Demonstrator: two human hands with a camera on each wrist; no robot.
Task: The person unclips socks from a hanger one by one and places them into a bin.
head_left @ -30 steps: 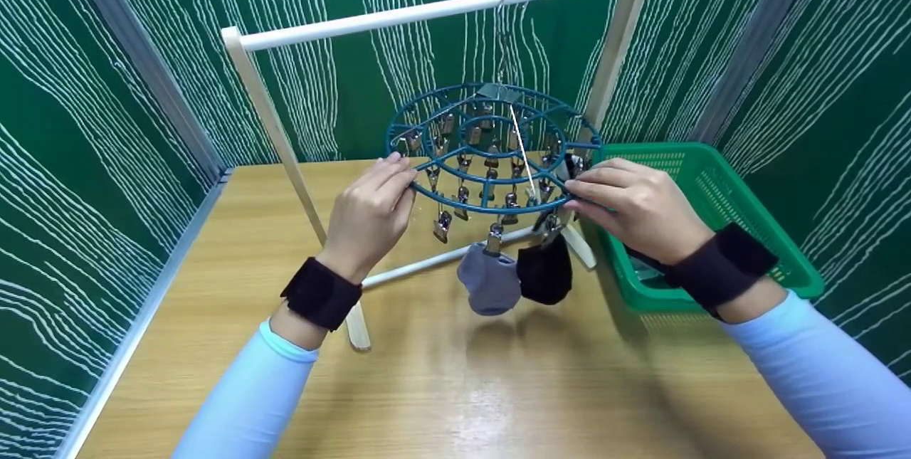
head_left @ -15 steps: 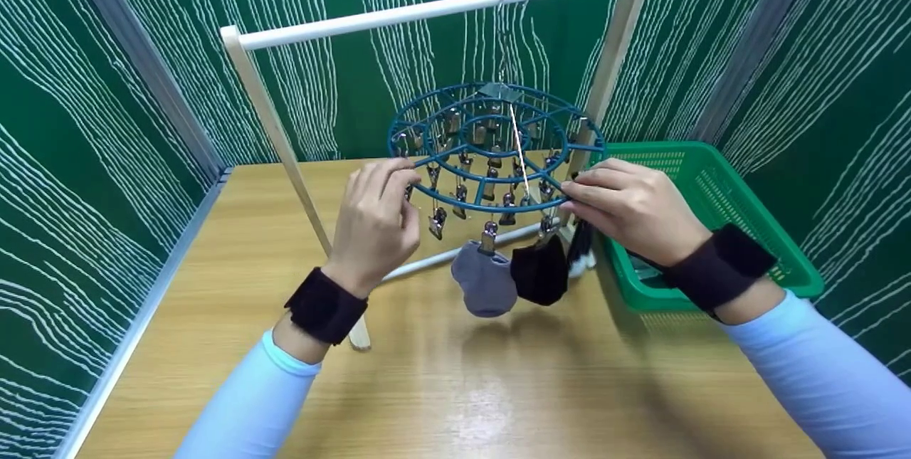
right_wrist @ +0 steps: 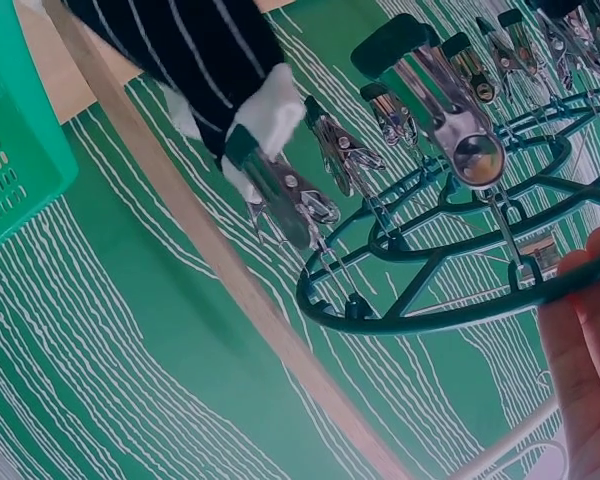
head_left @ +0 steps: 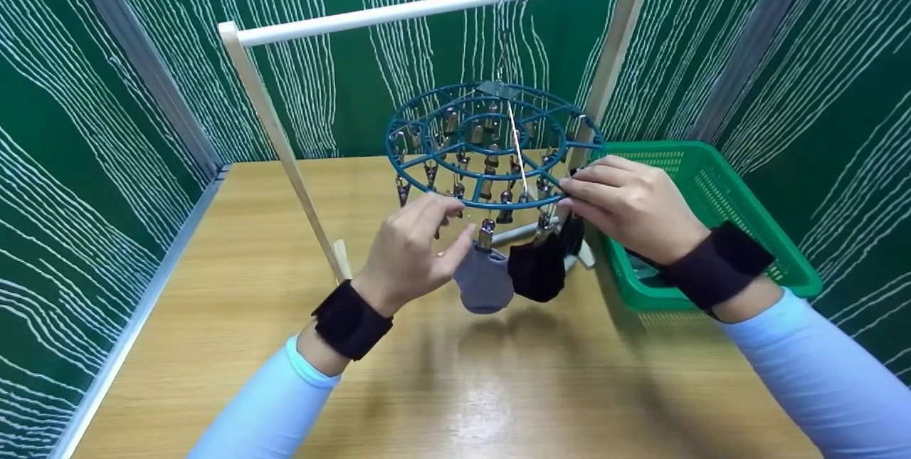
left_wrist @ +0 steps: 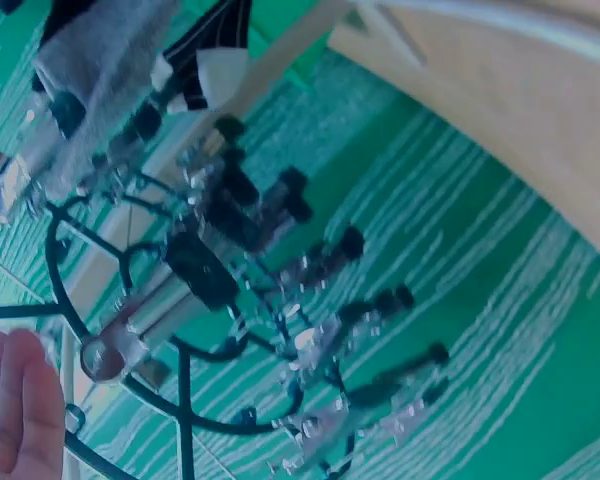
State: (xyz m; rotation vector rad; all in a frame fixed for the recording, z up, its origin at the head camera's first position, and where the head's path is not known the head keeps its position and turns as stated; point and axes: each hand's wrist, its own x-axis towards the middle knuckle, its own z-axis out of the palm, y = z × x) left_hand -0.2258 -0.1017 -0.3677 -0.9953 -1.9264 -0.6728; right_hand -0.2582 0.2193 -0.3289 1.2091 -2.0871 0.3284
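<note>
A round blue-green clip hanger (head_left: 523,206) with several metal clips hangs by its hook from a rack. My right hand (head_left: 630,206) pinches its outer ring at the front right; in the right wrist view the fingers (right_wrist: 585,370) lie against the ring. My left hand (head_left: 416,252) is at the front edge, thumb and fingers spread apart, fingertips right by the ring near a clip. A grey sock (head_left: 484,285) and a black sock (head_left: 537,270) hang from clips at the front. A black sock with white stripes (right_wrist: 185,50) hangs from another clip, partly hidden in the head view by my right hand.
The rack has a white top bar (head_left: 427,11) and wooden legs (head_left: 277,132) standing on a wooden table (head_left: 213,288). A green plastic basket (head_left: 769,231) stands at the right. Green walls with white lines (head_left: 285,89) close in the back and sides.
My left hand has let go of the ring's left side and moved right and down along the front edge. The hanger has turned slightly and the socks sway. My right hand stays put.
</note>
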